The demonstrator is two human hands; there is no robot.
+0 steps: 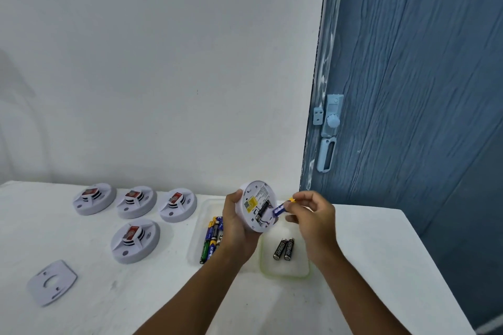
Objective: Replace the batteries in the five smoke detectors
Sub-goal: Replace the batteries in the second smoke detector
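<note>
You get bright, even, soft light; faint shadow on wall [19, 95] at left; wide-angle bending at door [422, 90]; slight softness overall, no glare.

white wall [163, 62] | blue door [422, 90], right | pale latch [330, 128] on door edge

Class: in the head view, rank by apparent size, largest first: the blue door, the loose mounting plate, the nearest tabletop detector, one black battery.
1. blue door
2. nearest tabletop detector and mounting plate: too alike to rank
3. black battery
</note>
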